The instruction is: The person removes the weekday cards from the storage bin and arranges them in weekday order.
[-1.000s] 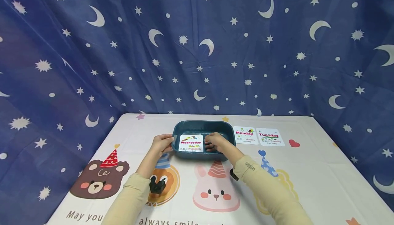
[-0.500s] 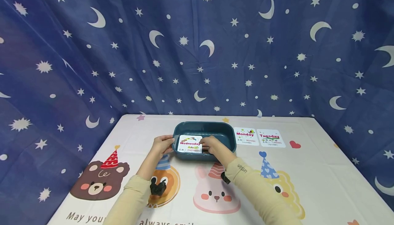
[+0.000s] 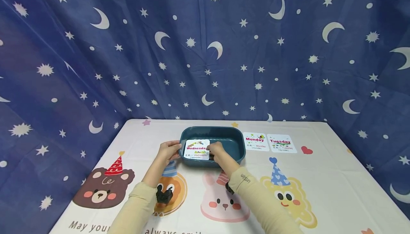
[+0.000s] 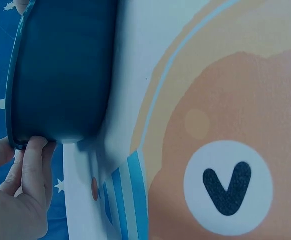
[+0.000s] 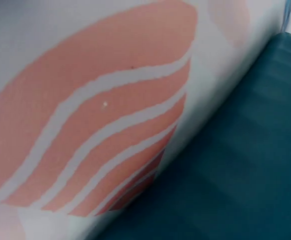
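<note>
A dark teal plastic basin stands near the back of the table. My left hand grips its left end, and the left wrist view shows the thumb and fingers on either side of the rim. Inside the basin's left half is a white Wednesday card, face up. My right hand reaches over the front wall and pinches the card's right edge, its fingertips partly hidden. From the right wrist only the basin's outer wall and tablecloth show, not the hand.
To the right of the basin, a Monday card and a Tuesday card lie side by side, face up. The white tablecloth bears cartoon prints. Behind the table hangs a blue star-and-moon curtain.
My right hand has moved left across the basin to the Wednesday card, which has shifted slightly left. The left hand, the basin and the other cards stay in place.
</note>
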The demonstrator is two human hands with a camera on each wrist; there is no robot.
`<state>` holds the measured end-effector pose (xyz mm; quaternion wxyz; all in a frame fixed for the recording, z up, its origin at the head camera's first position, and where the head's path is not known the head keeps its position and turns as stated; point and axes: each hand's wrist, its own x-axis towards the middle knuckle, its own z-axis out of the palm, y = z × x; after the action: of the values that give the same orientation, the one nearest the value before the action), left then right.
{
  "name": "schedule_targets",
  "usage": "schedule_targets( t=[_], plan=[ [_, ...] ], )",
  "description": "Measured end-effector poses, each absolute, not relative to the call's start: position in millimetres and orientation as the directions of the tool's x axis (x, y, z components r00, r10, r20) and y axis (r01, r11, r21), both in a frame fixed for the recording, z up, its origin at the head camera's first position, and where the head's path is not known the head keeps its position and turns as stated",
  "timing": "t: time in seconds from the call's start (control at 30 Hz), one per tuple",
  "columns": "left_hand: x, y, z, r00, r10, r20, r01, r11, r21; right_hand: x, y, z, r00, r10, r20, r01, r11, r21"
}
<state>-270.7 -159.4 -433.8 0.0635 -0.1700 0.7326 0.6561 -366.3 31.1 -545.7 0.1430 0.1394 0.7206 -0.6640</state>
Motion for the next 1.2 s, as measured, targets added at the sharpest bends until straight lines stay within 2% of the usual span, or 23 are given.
schedule_targets(
  t=[0.07,0.13,0.23,0.3,0.4,0.6,0.93,1.2],
  plan=[
    [-270.8,-159.3,-434.9,-0.937,-0.156,-0.312,-0.326,0.072,0.942,-367.3,32.1,-554.7,-0.954,-0.006,-0.299,0.298,0.090,-0.950],
    [-271.0,-159.1,-435.2,-0.936,-0.159,-0.313,-0.326,0.068,0.943,-360.1,30.9,-548.1,-0.974,-0.003,-0.225,0.223,0.136,-0.965],
    [-272.0,-158.9,-435.3,-0.938,-0.160,-0.308,-0.321,0.064,0.945,-328.1,24.9,-507.2,-0.989,0.041,-0.139,0.145,0.262,-0.954],
    [-272.2,-158.7,-435.0,-0.936,-0.164,-0.313,-0.327,0.067,0.943,-294.8,18.3,-462.1,-0.988,0.094,-0.121,0.146,0.343,-0.928],
    [-272.0,-158.5,-433.2,-0.935,-0.157,-0.319,-0.331,0.063,0.941,-278.0,16.3,-442.1,-0.992,0.101,-0.073,0.106,0.384,-0.917],
    [-270.8,-161.5,-434.2,-0.945,-0.148,-0.293,-0.305,0.067,0.950,-285.7,17.1,-450.1,-0.991,0.107,-0.078,0.112,0.358,-0.927],
    [-270.8,-158.2,-431.3,-0.936,-0.161,-0.311,-0.325,0.068,0.943,-285.3,19.1,-449.6,-0.976,0.205,-0.075,0.135,0.296,-0.945],
    [-269.7,-158.7,-429.2,-0.938,-0.154,-0.310,-0.324,0.073,0.943,-282.7,18.2,-446.9,-0.965,0.262,-0.022,0.112,0.336,-0.935]
  ],
)
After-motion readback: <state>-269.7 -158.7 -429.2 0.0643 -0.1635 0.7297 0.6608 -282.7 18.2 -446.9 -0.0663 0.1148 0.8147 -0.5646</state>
